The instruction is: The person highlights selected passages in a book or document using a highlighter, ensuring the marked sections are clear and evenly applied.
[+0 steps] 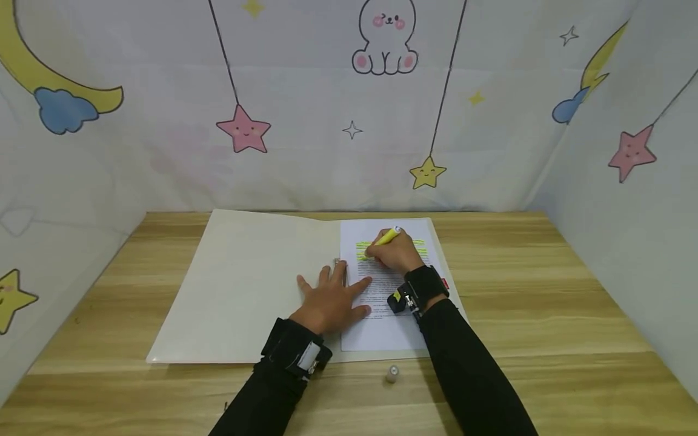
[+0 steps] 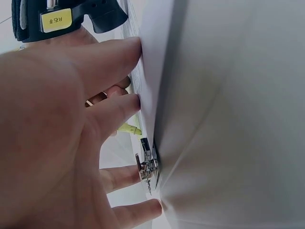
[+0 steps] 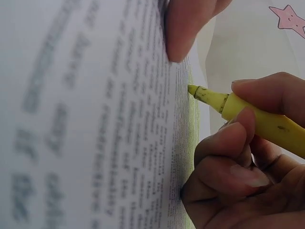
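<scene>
Between its thumb and fingers my right hand grips a yellow highlighter. In the right wrist view the tip of the highlighter meets the printed sheet beside yellow-marked text. Several lines near the top of the sheet are marked yellow in the head view. My left hand rests with spread fingers across the fold of an open white folder, thumb and some fingers on the sheet. A metal clip at the folder's fold shows by the left fingers.
A small greyish cap stands on the wooden table in front of the folder. White cloth walls with printed stars and a moon enclose the table at the back and sides.
</scene>
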Tool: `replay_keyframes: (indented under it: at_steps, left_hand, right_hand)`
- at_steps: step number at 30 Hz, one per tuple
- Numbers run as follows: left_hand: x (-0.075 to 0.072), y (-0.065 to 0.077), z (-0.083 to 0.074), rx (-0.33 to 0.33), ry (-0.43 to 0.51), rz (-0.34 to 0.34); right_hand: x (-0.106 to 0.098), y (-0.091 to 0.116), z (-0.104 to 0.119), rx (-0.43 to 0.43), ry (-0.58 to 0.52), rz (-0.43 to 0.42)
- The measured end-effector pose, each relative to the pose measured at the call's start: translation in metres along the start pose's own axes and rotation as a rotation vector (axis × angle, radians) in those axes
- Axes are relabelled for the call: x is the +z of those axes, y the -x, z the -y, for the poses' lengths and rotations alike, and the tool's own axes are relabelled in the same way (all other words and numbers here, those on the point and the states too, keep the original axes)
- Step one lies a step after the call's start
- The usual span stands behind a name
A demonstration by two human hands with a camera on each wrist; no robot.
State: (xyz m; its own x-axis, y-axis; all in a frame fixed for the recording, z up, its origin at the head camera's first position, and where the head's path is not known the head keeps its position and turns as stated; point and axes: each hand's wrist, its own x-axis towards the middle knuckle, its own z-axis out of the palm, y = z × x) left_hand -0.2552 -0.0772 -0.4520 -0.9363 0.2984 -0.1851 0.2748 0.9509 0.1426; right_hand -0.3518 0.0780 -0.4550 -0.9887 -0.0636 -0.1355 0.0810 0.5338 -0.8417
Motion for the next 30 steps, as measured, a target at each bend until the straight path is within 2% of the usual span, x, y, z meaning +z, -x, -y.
replay_keyframes:
  at_steps: [14,30]
  left_hand:
    - [0.0,-0.001,0.0,0.005,-0.007,-0.005]
    - [0.0,0.001,-0.002,0.001,0.0,-0.003]
  right_hand:
    - [-0.004,-0.002,-0.002,0.019,0.021,-0.008]
    - [-0.011,-0.002,-0.004,-0.003,0.059,-0.014]
